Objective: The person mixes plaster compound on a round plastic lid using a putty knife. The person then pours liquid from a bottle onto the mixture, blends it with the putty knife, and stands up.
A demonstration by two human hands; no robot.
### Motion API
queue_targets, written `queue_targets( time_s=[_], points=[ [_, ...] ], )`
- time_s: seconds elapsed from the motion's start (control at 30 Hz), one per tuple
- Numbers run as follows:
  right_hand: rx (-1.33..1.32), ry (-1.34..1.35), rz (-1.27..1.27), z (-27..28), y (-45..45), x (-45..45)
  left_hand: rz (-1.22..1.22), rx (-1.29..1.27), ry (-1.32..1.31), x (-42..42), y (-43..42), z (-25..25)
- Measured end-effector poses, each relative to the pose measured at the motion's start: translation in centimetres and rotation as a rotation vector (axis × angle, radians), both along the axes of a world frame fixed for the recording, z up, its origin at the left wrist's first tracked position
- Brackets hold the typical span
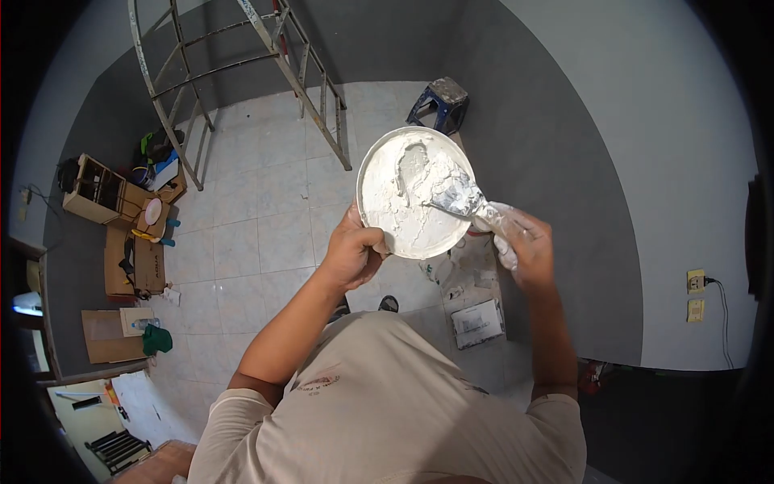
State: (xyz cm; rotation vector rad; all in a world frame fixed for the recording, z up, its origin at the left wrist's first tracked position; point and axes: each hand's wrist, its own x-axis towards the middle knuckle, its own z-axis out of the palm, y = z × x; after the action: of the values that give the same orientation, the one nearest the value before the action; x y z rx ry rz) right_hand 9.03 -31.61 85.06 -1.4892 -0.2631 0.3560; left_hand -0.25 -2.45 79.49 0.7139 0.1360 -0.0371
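Note:
My left hand (355,248) is closed on the lower left rim of a round white tub (372,228), with its thumb bent over the edge. Thick white paste (401,211) fills the tub, and a smoother hollow shows near its top. In my right hand (524,242) is a putty knife (456,198), its handle smeared white and mostly covered by my fingers. The blade rests on the paste at the tub's right side, with some paste on it. White smears coat several of my right fingers.
A metal scaffold frame (278,56) stands ahead on the left. By the far wall is a blue stool (440,105). A white flat box (477,324) lies on the tiled floor (242,242) to the right. Cardboard boxes (147,262) line the left wall.

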Motion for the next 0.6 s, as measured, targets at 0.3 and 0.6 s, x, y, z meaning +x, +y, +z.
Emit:
queue_targets(
  time_s=[0.3, 0.6],
  points=[
    [-0.39, -0.237, 0.259, 6.7, -3.7, 9.5, -0.216, 0.282, 0.004, 0.9, 2.5, 3.7],
    [-0.636, -0.308, 0.82, 9.1, 0.7, 18.2, -0.579, 0.488, 0.2, 4.3, 2.3, 5.6]
  ],
)
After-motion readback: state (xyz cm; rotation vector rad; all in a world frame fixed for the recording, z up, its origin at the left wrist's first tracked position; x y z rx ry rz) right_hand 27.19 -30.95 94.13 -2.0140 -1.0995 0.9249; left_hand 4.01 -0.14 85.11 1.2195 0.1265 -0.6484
